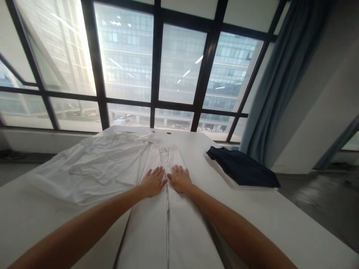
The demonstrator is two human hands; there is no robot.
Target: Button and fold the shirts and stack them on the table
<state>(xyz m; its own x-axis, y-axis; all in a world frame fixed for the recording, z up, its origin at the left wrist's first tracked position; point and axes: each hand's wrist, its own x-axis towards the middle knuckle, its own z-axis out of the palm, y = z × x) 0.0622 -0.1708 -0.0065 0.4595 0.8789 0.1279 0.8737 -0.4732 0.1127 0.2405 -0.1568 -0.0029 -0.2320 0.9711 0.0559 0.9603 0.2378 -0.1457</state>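
White garment (148, 228): laid lengthwise along the middle of the bench (283, 224), running from the near edge of view toward the windows, with a dark slit down its centre and a notched opening at the far end.
Left hand (153, 183): palm down on the panel left of the slit, fingers extended forward, pressing or resting flat and gripping nothing.
Right hand (179, 180): likewise flat on the right panel, fingers slightly spread, nothing clasped; the two thumbs come near each other at the slit.
Feel of the cloth: probably light and soft, thin enough to crease and slide if pushed sideways; not fragile, though it looks easy to rumple.
Where to take hold: the long outer edges or the far end by the notch would likely give the surest pinch; flat palms on either side of the slit suit smoothing.
Crumpled white cloth (109, 164): spread left of the garment, thin and wrinkled, its right side close against the garment's far part.
Navy cloth (244, 168): bunched toward the bench's right edge, well apart from both hands.
Beyond: dark-framed windows (129, 52) ahead, a blue-grey curtain (276, 86) at right.
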